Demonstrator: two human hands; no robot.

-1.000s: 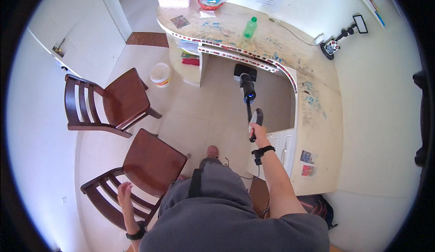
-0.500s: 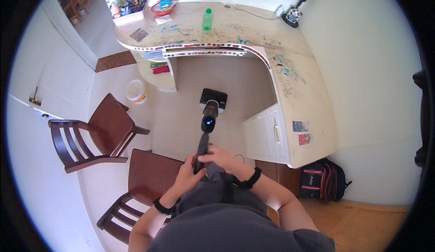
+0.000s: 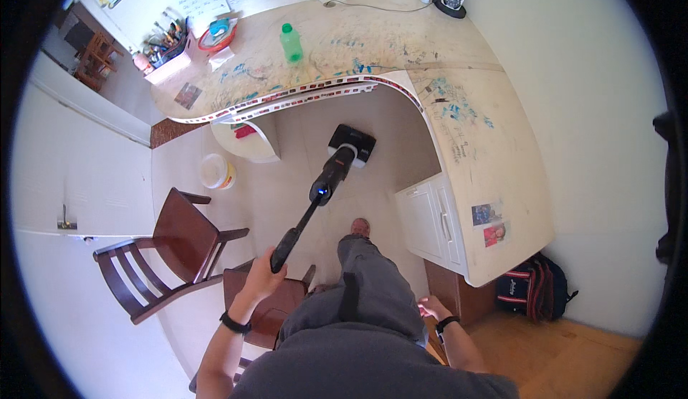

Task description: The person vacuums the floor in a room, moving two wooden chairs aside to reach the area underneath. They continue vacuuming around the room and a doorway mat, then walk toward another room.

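My left hand is closed around the handle end of a black cordless floor cleaner. The cleaner slants away to the right, with a small blue-lit display on its body. Its wide black head rests flat on the pale floor inside the curve of the desk. My right hand hangs by my right hip, off the cleaner, holding nothing that I can see. Its fingers are partly visible and loosely apart. One reddish shoe shows on the floor in front of me.
A curved, scribbled desk wraps the far and right sides, with a green bottle on top. Its white cabinet stands right. Left are a bucket, a brown chair and a second chair. A backpack sits right.
My right hand has let go of the handle and dropped to my side. My left hand has moved left, tilting the cleaner; its head has shifted slightly right. My view has turned.
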